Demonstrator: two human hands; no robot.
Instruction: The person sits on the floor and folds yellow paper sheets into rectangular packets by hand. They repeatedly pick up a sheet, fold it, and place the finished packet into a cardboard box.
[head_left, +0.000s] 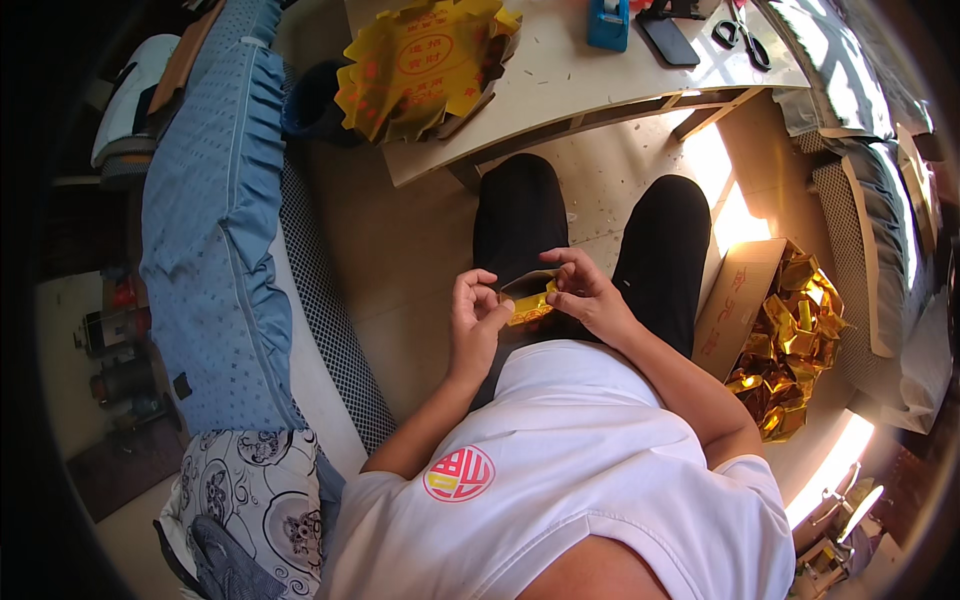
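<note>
Above my lap, a partly folded piece of gold paper (531, 306) with printed marks spans the gap between my two hands. My left hand (478, 311) pinches its left end, the thumb lying along the edge. On the other end, the thumb and fingers of my right hand (589, 296) grip the paper, with the index finger raised over it. The paper's middle is bent up into a shallow hollow shape, and its underside is hidden from me.
A stack of yellow printed paper sheets (424, 64) lies on the table (525, 97), along with a blue tape dispenser (608, 26), a black phone stand (667, 37) and scissors (742, 37). To my right, a cardboard box (739, 304) holds several folded gold foil pieces (795, 337). A blue-covered sofa (214, 247) stands left.
</note>
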